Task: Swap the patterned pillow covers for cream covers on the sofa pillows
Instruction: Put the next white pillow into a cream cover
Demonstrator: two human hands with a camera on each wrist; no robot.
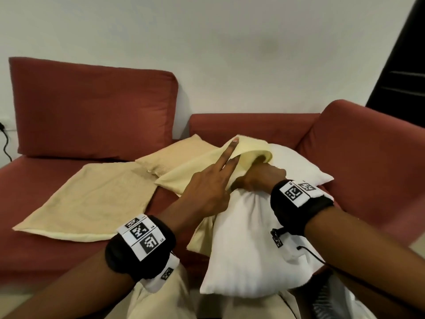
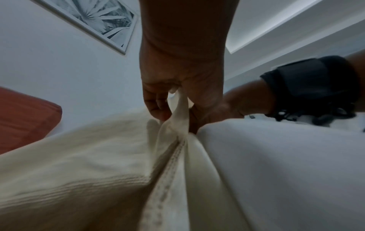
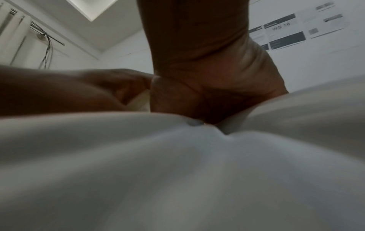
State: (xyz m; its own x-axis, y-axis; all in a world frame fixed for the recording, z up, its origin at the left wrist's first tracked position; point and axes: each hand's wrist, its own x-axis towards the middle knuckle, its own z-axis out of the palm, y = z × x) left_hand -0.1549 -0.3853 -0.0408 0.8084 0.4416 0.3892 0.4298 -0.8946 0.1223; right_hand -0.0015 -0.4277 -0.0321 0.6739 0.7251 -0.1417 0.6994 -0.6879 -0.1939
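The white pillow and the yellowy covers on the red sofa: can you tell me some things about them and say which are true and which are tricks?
1. The left hand holds the edge of a cream cover. True.
2. The white pillow is already zipped fully inside its cover. False: most of it is still bare and outside the cover.
3. The right hand reaches into the cover's opening, on the pillow. True.
4. A flat empty cover lies on the floor. False: it lies on the sofa seat, to the left.
5. The sofa is blue. False: it is red.
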